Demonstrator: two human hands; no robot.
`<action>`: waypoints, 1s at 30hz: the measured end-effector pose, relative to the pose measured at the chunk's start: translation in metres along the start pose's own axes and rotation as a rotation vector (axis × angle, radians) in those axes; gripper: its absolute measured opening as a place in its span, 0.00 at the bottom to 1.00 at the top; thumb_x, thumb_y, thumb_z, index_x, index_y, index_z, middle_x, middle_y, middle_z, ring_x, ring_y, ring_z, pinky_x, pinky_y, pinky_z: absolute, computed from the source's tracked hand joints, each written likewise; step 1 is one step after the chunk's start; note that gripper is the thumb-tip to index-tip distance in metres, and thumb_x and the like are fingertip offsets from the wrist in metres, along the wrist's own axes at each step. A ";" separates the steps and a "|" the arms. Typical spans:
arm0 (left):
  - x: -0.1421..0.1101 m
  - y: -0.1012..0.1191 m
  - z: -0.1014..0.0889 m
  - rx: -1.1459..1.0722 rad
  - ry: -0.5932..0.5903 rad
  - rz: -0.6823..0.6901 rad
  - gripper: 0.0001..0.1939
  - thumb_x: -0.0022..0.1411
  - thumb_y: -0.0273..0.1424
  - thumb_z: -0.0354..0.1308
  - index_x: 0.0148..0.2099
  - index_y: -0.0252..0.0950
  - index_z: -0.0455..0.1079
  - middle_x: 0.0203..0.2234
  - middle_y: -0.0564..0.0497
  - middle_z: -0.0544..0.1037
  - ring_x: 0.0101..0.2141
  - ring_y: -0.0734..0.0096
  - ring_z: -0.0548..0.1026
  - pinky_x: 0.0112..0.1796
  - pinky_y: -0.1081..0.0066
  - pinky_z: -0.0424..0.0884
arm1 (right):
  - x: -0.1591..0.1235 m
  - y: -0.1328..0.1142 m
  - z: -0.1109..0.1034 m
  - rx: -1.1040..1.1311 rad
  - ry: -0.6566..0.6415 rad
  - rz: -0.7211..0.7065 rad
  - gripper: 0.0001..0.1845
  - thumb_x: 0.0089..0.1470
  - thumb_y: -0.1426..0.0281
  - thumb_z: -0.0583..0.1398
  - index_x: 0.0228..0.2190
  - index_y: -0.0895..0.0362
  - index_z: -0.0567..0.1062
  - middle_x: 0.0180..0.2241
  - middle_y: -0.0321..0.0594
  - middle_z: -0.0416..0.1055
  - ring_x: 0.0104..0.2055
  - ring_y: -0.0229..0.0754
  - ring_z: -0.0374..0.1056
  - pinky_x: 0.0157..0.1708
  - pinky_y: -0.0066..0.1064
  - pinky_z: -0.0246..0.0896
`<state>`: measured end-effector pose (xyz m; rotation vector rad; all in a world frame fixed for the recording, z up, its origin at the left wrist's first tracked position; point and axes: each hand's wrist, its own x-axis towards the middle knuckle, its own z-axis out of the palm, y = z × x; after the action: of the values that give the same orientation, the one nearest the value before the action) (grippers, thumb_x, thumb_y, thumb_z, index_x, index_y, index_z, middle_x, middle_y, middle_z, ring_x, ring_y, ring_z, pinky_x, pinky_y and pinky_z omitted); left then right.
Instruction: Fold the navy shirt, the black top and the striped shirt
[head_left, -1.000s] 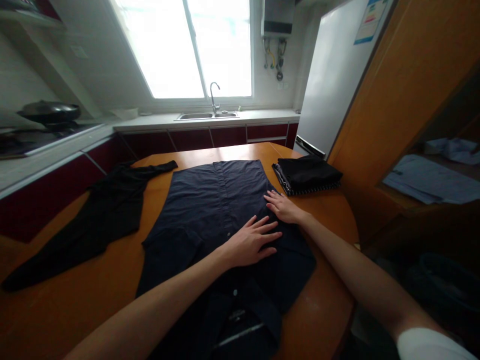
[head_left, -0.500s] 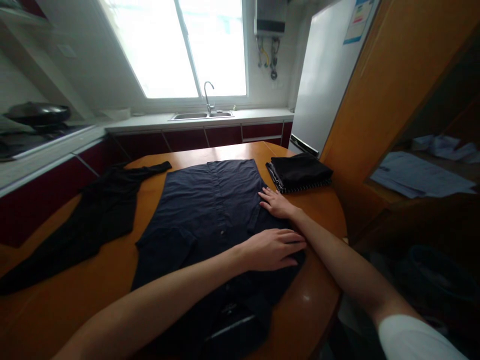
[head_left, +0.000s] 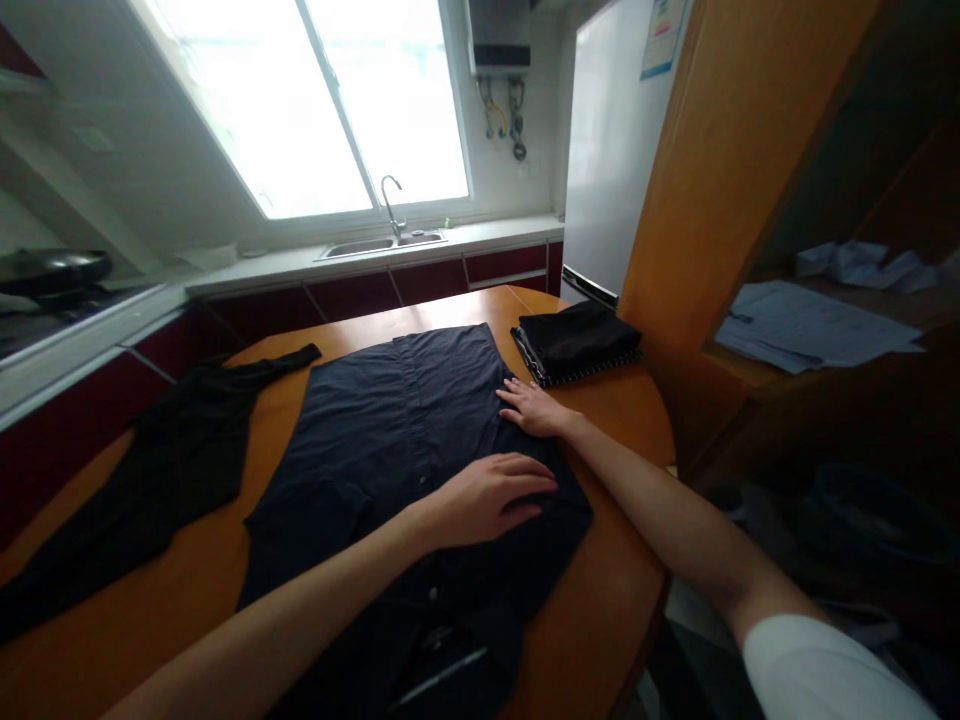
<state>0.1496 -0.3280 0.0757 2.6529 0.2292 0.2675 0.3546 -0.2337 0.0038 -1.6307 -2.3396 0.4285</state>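
A dark navy button-front shirt (head_left: 375,420) lies spread on the wooden table, its hem toward the window and its collar nearest me. My right hand (head_left: 532,408) rests flat on the shirt's right side edge, fingers spread. Over the shirt's right half, nearer to me, is my left hand (head_left: 491,500), palm down with its fingers loosely apart; whether it presses on the cloth I cannot tell. My left forearm crosses above the shirt's lower left part and hides some of it. Small buttons show along the middle placket.
Left of the shirt lies a black long-sleeved garment (head_left: 187,450). A stack of folded dark clothes (head_left: 577,340) sits at the table's far right. Beyond the wooden table (head_left: 600,600) are a counter with a sink (head_left: 360,247) and a fridge (head_left: 615,150). Papers (head_left: 810,325) lie on a shelf to the right.
My left hand has moved left across the shirt, away from its right edge. My right hand keeps its place on the cloth. The view has turned a little to the right.
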 end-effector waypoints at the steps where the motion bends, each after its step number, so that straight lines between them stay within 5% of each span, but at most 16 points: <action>1: -0.005 -0.008 -0.005 0.068 0.043 -0.065 0.20 0.67 0.31 0.60 0.60 0.45 0.72 0.54 0.47 0.75 0.55 0.61 0.73 0.58 0.63 0.67 | 0.000 0.000 0.000 0.003 0.000 -0.003 0.32 0.67 0.58 0.52 0.67 0.57 0.59 0.71 0.51 0.44 0.73 0.51 0.38 0.69 0.52 0.33; 5: -0.031 -0.043 -0.011 0.217 0.082 -0.188 0.20 0.63 0.32 0.64 0.57 0.46 0.73 0.52 0.48 0.75 0.52 0.60 0.74 0.56 0.63 0.69 | 0.000 0.002 -0.003 0.070 0.025 -0.021 0.29 0.66 0.63 0.54 0.64 0.58 0.63 0.70 0.51 0.48 0.72 0.52 0.42 0.69 0.52 0.36; 8: -0.046 -0.059 -0.003 0.203 0.188 -0.239 0.19 0.67 0.32 0.59 0.59 0.46 0.71 0.51 0.48 0.75 0.51 0.64 0.74 0.54 0.66 0.70 | -0.002 0.009 -0.009 0.221 0.070 -0.054 0.24 0.64 0.71 0.53 0.59 0.58 0.72 0.66 0.48 0.59 0.69 0.49 0.54 0.67 0.44 0.46; 13: -0.050 -0.065 0.004 0.157 0.219 -0.221 0.11 0.69 0.33 0.56 0.51 0.44 0.76 0.46 0.48 0.76 0.47 0.65 0.74 0.52 0.67 0.71 | -0.010 0.023 -0.025 0.519 0.278 0.019 0.19 0.60 0.74 0.54 0.48 0.59 0.80 0.45 0.45 0.80 0.46 0.44 0.76 0.49 0.34 0.68; 16: -0.050 -0.066 0.004 0.156 0.207 -0.199 0.12 0.71 0.32 0.53 0.50 0.44 0.76 0.44 0.48 0.76 0.46 0.66 0.74 0.51 0.68 0.71 | -0.016 0.028 -0.031 0.500 0.319 0.136 0.13 0.56 0.74 0.57 0.38 0.61 0.82 0.32 0.44 0.81 0.32 0.41 0.75 0.35 0.29 0.69; 20: -0.052 -0.065 0.006 0.194 0.197 -0.168 0.16 0.71 0.26 0.48 0.53 0.43 0.75 0.45 0.47 0.75 0.47 0.66 0.74 0.52 0.68 0.70 | -0.020 0.034 -0.030 0.342 0.236 0.217 0.07 0.50 0.74 0.63 0.28 0.61 0.82 0.28 0.43 0.80 0.30 0.41 0.73 0.31 0.26 0.64; 30: -0.056 -0.064 0.006 0.259 0.250 -0.158 0.18 0.67 0.23 0.50 0.52 0.43 0.76 0.45 0.47 0.75 0.45 0.67 0.74 0.50 0.69 0.70 | -0.030 0.047 -0.033 0.422 0.058 0.189 0.06 0.46 0.75 0.64 0.29 0.61 0.81 0.27 0.40 0.78 0.28 0.39 0.71 0.29 0.25 0.64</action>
<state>0.0896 -0.2859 0.0333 2.8297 0.5871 0.5517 0.4175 -0.2438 0.0150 -1.6274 -1.8934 0.8360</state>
